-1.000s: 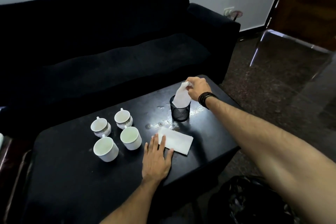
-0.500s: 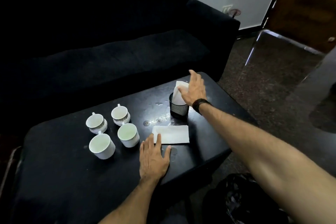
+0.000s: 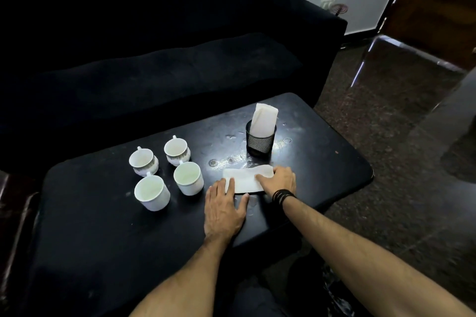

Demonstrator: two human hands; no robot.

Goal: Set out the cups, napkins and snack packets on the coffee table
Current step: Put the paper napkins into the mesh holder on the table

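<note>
Hands both lie on a flat white napkin (image 3: pixel 244 180) near the front edge of the black surface (image 3: pixel 103 226). Left hand (image 3: pixel 224 210) rests palm down with fingers (image 3: pixel 230 185) spread open and straight, their tips overlapping the napkin's left end, gripping nothing. Right hand (image 3: pixel 279 179) covers the napkin's right end, fingers bent loosely over the paper and pressing on it; whether they pinch the edge cannot be told. Dark bands (image 3: pixel 282 195) circle the right wrist.

Behind the napkin stands a black mesh holder (image 3: pixel 260 142), upright, with a second folded napkin (image 3: pixel 264 121) sticking up out of it and leaning slightly right. Wet or shiny marks dot the surface around the holder.

Four white cups (image 3: pixel 164 170) stand in a tight square to the left of the hands, all upright and empty. Back two are rounder with a patterned band and handles pointing away; front two are plain and taller. Nearest cup (image 3: pixel 187 177) sits just beside the left fingertips, apart from them.

Sofa (image 3: pixel 154 46), black, runs along the far side of the surface. Snack packets are not in sight
</note>
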